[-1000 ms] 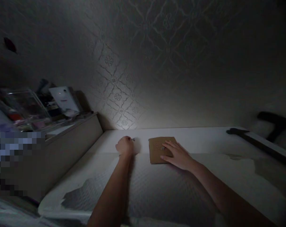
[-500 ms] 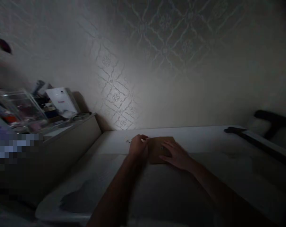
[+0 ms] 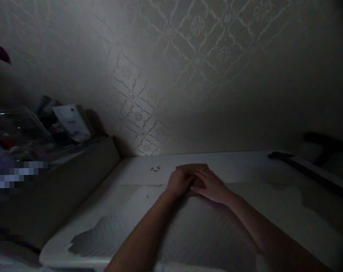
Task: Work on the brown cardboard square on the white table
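Note:
A thin brown board (image 3: 192, 166), perhaps wood or cardboard, lies on the white strip of the table, partly hidden under both hands. My right hand (image 3: 212, 187) rests on its right side, thumb and fingers apart. My left hand (image 3: 179, 182) reaches over its left part, fingers bent inward and pressed together at the middle, against the right fingertips. Anything between the left fingers is hidden. Several small dark pieces (image 3: 155, 169) lie on the white surface left of the board.
A worn table top (image 3: 126, 211) with peeled grey patches spreads under my forearms. On the left stands a cabinet (image 3: 83, 173) with a white box (image 3: 71, 119) and a clear case (image 3: 24, 124). A dark bar (image 3: 307, 166) runs along the right. Patterned wallpaper (image 3: 196, 60) rises behind.
My left hand has moved right, from beside the board onto its middle, uncovering the small dark pieces. My right hand has stayed in place. The light on the scene has changed.

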Available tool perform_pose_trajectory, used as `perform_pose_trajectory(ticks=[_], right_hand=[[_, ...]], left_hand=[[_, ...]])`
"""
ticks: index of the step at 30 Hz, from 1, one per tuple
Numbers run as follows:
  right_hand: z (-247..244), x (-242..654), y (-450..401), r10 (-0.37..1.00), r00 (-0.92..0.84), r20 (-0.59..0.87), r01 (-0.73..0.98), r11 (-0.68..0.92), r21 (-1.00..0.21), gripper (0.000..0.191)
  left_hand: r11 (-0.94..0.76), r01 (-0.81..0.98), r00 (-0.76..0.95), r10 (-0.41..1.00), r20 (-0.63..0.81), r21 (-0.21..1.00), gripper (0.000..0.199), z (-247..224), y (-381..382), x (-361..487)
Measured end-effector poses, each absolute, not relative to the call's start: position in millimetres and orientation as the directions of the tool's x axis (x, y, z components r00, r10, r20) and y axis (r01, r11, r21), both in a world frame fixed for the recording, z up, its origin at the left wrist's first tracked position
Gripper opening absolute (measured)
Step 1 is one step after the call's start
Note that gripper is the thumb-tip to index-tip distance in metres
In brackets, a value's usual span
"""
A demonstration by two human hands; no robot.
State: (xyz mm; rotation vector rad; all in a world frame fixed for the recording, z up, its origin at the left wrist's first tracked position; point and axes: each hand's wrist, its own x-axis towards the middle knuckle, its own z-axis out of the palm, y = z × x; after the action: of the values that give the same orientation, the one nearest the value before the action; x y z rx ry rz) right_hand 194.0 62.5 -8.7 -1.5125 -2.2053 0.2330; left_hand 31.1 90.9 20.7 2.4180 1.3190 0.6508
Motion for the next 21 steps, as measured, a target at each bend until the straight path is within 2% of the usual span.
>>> perform_pose_trajectory(ticks=[4, 8, 13, 16, 21], right_hand=[[-5.3, 194.7, 62.2, 0.913, -0.320, 0.255, 0.828, 0.400, -0.394, 0.067], [-3.4, 194.4, 60.1, 0.919, -0.302, 0.254, 0.835, 0.383, -0.395, 0.066], [-3.6, 194.8, 59.6, 0.926, -0.294, 0.239, 0.839, 0.369, -0.400, 0.068], [-3.3, 195.0, 59.9, 0.926, -0.301, 0.229, 0.840, 0.371, -0.396, 0.069], [-3.0, 194.7, 59.3, 0.929, -0.288, 0.232, 0.842, 0.361, -0.402, 0.069]], left_hand=[[-0.431, 0.757, 0.345, 0.902, 0.261, 0.491, 0.023, 25.0, 94.4, 27.0], [-0.151, 0.872, 0.015, 0.959, 0.281, 0.466, 0.023, 34.6, 102.2, 5.6], [0.192, 0.905, -0.304, 0.917, 0.260, 0.380, 0.026, 38.5, 112.1, -27.3], [0.276, 0.891, -0.362, 0.911, 0.199, 0.360, 0.025, 33.4, 116.3, -36.6], [0.274, 0.896, -0.352, 0.919, 0.181, 0.349, 0.026, 26.0, 120.0, -39.3]])
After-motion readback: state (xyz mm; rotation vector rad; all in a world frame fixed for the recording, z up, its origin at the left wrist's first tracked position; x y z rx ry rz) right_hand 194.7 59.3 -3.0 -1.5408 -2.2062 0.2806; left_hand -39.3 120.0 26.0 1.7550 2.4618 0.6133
